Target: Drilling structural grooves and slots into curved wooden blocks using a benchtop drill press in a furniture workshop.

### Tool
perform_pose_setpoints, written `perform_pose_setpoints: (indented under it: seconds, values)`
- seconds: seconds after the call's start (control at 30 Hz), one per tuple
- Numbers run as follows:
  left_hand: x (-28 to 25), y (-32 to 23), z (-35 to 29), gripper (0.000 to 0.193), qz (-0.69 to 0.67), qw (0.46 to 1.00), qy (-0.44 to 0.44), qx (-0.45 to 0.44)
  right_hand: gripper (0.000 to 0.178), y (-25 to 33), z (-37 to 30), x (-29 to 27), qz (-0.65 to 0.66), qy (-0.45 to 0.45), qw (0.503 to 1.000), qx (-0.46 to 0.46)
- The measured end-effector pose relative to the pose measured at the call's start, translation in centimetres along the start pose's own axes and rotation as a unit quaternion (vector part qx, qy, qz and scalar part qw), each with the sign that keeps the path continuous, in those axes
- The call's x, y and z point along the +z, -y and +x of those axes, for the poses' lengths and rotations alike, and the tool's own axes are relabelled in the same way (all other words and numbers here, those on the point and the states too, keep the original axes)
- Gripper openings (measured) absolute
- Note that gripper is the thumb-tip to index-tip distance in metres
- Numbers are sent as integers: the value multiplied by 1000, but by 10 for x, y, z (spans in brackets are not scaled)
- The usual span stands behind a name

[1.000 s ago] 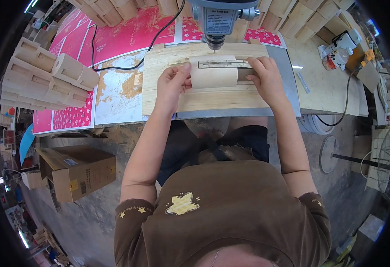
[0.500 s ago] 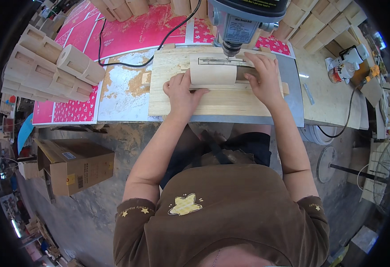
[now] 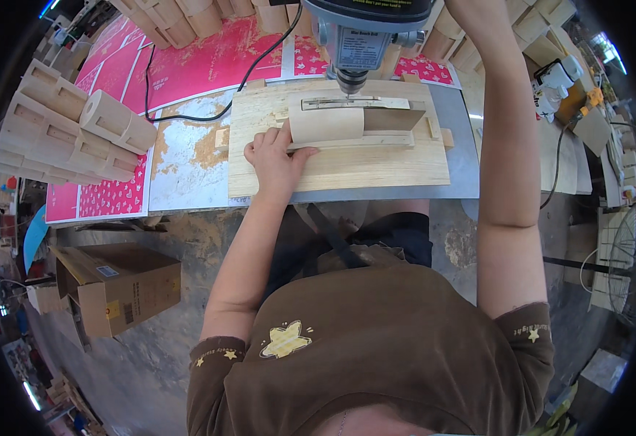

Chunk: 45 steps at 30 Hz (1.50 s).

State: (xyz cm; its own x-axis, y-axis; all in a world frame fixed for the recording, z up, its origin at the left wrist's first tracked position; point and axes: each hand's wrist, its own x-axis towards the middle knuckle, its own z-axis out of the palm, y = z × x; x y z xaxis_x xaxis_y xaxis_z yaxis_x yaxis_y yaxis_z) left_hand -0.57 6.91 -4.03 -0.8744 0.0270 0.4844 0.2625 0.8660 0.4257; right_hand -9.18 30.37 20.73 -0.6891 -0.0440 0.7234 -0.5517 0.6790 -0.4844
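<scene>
A pale rounded wood block [image 3: 326,125] lies in a wooden jig [image 3: 376,166] on the bench. My left hand [image 3: 277,156] grips its left end, fingers bent at the end and thumb along the front edge. Just above the block's far side hangs the bit of a bench drill [image 3: 352,76]. A narrow slotted strip [image 3: 387,102] runs along the far side, under the bit. My right hand [image 3: 475,16] is raised at the top edge, to the right of the drill head. Its fingers are cut off by the frame, so their grip is hidden.
Stacked wooden cylinders with cut recesses [image 3: 63,127] stand at the left, and more [image 3: 209,13] line the back. A black cable [image 3: 187,116] crosses the pink-patterned sheet. White bottles [image 3: 550,94] sit at the right. On the floor at left is an open cardboard box [image 3: 125,291].
My right hand has let go of the jig's right side and risen up beside the drill head. My left hand stays on the wood block. The whole view has shifted slightly.
</scene>
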Motion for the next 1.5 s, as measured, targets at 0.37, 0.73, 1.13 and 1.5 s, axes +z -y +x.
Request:
perform_pose_setpoints:
  seconds: [0.37, 0.73, 1.13, 1.5]
  values:
    - [1, 4, -3, 64, -1, 1000, -16, 13, 6, 12, -148, 8, 5, -38, 999, 1]
    - [3, 3, -1, 65, 0, 1000, -20, 14, 5, -27, -152, 27, -2, -99, 979, -179]
    - [18, -33, 5, 61, -19, 1000, 5, 17, 33, -21, 9, 7, -61, -82, 994, -25]
    - [11, -27, 3, 62, -21, 1000, 8, 13, 7, -5, -159, 27, 33, -82, 996, -12]
